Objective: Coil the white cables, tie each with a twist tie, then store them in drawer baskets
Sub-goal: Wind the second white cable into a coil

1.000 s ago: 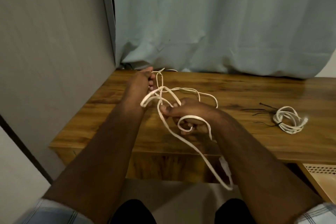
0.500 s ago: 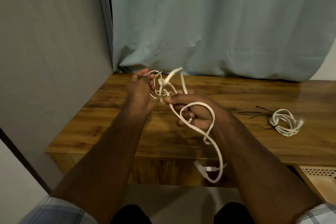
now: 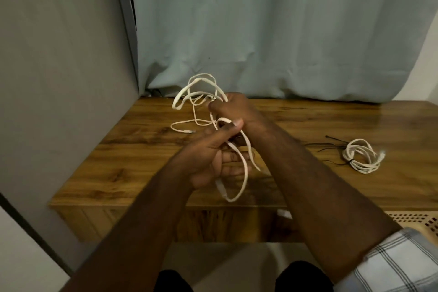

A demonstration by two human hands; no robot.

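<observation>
Both hands hold the loose white cable (image 3: 245, 163) above the wooden table (image 3: 296, 123). Left hand (image 3: 211, 161) pinches a loop; right hand (image 3: 231, 108), just beyond it, apparently grips the upper strands. Well right of the grip lies a tied coil (image 3: 360, 157).

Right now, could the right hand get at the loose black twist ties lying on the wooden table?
Probably not yet: the right hand grips the loose white cable. The path to the black twist ties beside the coiled white cable looks open.
</observation>
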